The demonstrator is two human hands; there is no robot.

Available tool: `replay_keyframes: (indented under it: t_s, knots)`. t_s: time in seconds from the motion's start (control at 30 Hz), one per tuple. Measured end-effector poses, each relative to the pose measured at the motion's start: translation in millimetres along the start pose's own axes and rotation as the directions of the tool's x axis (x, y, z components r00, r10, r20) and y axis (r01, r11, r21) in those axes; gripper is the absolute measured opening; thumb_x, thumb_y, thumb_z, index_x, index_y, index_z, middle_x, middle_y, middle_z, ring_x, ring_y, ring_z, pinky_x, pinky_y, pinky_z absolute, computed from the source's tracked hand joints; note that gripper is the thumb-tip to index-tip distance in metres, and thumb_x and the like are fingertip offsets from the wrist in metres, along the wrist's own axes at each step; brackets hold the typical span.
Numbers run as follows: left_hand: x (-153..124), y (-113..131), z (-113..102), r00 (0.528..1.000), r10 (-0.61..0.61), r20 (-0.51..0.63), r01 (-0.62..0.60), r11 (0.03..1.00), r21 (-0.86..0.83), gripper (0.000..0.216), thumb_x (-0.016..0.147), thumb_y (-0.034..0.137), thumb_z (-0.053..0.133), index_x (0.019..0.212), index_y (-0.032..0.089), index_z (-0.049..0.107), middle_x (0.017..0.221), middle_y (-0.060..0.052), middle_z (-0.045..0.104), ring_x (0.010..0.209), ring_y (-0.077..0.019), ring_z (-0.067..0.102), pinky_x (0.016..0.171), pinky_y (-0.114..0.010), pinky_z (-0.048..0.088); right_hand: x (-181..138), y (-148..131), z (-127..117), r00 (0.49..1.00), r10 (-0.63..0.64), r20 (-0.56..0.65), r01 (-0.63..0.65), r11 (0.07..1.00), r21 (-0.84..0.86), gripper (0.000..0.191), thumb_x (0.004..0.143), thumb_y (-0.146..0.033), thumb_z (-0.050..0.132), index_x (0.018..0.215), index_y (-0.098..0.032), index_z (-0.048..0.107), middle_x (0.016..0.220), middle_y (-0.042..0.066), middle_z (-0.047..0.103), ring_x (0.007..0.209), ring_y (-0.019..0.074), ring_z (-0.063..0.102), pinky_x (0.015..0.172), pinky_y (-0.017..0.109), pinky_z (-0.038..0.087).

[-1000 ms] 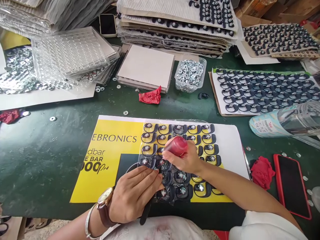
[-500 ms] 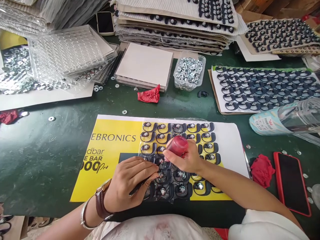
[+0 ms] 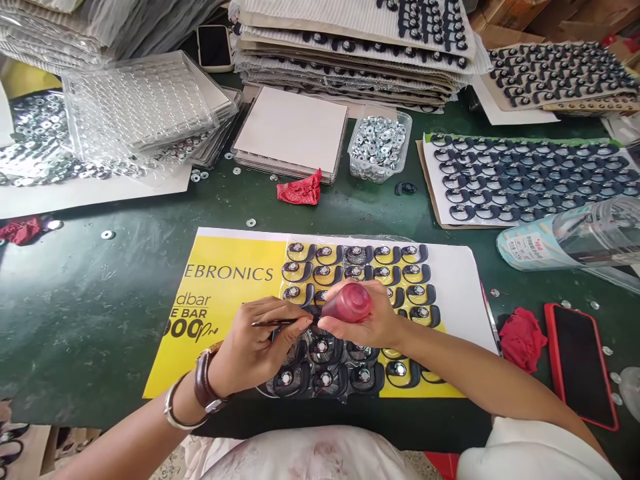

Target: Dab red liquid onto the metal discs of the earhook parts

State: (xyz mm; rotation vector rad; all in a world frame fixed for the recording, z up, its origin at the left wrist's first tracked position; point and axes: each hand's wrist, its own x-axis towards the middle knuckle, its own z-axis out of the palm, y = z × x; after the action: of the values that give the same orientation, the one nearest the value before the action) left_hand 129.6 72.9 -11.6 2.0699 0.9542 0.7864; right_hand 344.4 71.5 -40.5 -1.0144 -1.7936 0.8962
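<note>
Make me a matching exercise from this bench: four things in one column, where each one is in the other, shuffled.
1. small red squeeze bottle
2. thin dark stick
3. clear plastic tub of silver washers
4. red-cased smartphone

A. flat on the green table, far right
B. pinched in the left hand
C. beside the stack of white cards
D. gripped in the right hand

Pairs: 1-D, 2-B, 3-C, 4-A.

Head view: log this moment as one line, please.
left hand: pinching thin stick | right hand: gripping red bottle | nozzle pointed at stick tip | below: black parts on yellow sheet
</note>
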Motion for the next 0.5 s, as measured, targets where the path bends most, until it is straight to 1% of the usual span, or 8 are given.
replay_keyframes:
  t_s: [0.07, 0.13, 0.2, 0.27, 0.37, 0.43, 0.5]
  knots:
    - [-2.6, -0.6, 0.3, 1.0, 0.005, 0.0, -0.005, 1.0, 0.004, 0.01, 0.09, 0.013, 0.057, 0.093, 0.017, 0.066, 0.081, -0.002, 0.072, 0.068, -0.0111, 0.067, 0.064, -0.022, 0.052, 2.4, -4.4, -3.7, 0.998, 0.056, 0.023, -0.057, 0.998, 0.033, 0.025, 0.074, -0.039, 0.078, 0.075, -0.018, 0.065, 0.064, 0.001, 0.067, 0.056, 0.0139, 0.062, 0.058, 0.026, 0.052]
    - [-6.2, -0.4, 0.3, 0.999, 0.031, 0.005, -0.032, 0.999, 0.019, 0.01, 0.09, 0.013, 0.058, 0.094, 0.017, 0.066, 0.082, -0.002, 0.073, 0.07, -0.0117, 0.067, 0.065, -0.023, 0.053, 7.8, -10.1, -12.0, 0.982, 0.174, 0.077, -0.182, 0.976, 0.116, 0.024, 0.078, -0.04, 0.075, 0.078, -0.018, 0.065, 0.061, -0.001, 0.064, 0.053, 0.0128, 0.059, 0.056, 0.026, 0.05]
    - [-9.4, 0.9, -0.3, 0.995, 0.097, 0.009, -0.098, 0.994, 0.042, 0.012, 0.089, 0.012, 0.058, 0.097, 0.017, 0.066, 0.085, -0.003, 0.073, 0.073, -0.0124, 0.068, 0.068, -0.024, 0.055, 16.0, -15.5, -23.2, 0.943, 0.3, 0.145, -0.327, 0.919, 0.221, 0.024, 0.083, -0.042, 0.07, 0.082, -0.018, 0.066, 0.063, 0.0, 0.065, 0.055, 0.013, 0.06, 0.056, 0.026, 0.05]
    - [-10.8, 2.7, -1.5, 0.979, 0.205, 0.023, -0.206, 0.975, 0.087, 0.017, 0.087, 0.01, 0.059, 0.102, 0.015, 0.065, 0.089, -0.004, 0.074, 0.077, -0.0137, 0.07, 0.072, -0.027, 0.057, 24.7, -18.7, -33.6, 0.91, 0.365, 0.197, -0.409, 0.868, 0.281, 0.026, 0.085, -0.044, 0.068, 0.083, -0.018, 0.066, 0.071, 0.002, 0.068, 0.062, 0.015, 0.063, 0.059, 0.027, 0.051]
    - [-7.6, 4.1, -3.0, 0.93, 0.362, 0.065, -0.367, 0.902, 0.228, 0.021, 0.087, 0.011, 0.059, 0.107, 0.011, 0.065, 0.095, -0.007, 0.074, 0.082, -0.0165, 0.071, 0.077, -0.031, 0.06, 32.5, -17.0, -40.9, 0.893, 0.393, 0.22, -0.444, 0.85, 0.285, 0.029, 0.082, -0.047, 0.069, 0.082, -0.018, 0.067, 0.077, 0.004, 0.068, 0.069, 0.0174, 0.065, 0.065, 0.03, 0.053]
    - [-3.0, 2.9, -2.7, 0.903, 0.42, 0.087, -0.425, 0.848, 0.317, 0.02, 0.089, 0.014, 0.059, 0.107, 0.009, 0.065, 0.095, -0.008, 0.075, 0.084, -0.0174, 0.072, 0.079, -0.032, 0.06, 32.2, -12.2, -39.5, 0.891, 0.404, 0.208, -0.452, 0.839, 0.304, 0.03, 0.082, -0.048, 0.07, 0.084, -0.018, 0.067, 0.074, 0.003, 0.067, 0.07, 0.0178, 0.065, 0.066, 0.03, 0.053]
    - [1.6, 0.0, -1.1, 0.888, 0.449, 0.101, -0.453, 0.815, 0.362, 0.019, 0.091, 0.015, 0.058, 0.107, 0.008, 0.065, 0.096, -0.008, 0.075, 0.087, -0.0177, 0.072, 0.08, -0.032, 0.061, 29.1, -6.6, -36.0, 0.891, 0.417, 0.179, -0.454, 0.815, 0.36, 0.03, 0.083, -0.048, 0.069, 0.084, -0.018, 0.066, 0.07, 0.002, 0.065, 0.066, 0.0173, 0.064, 0.065, 0.031, 0.053]
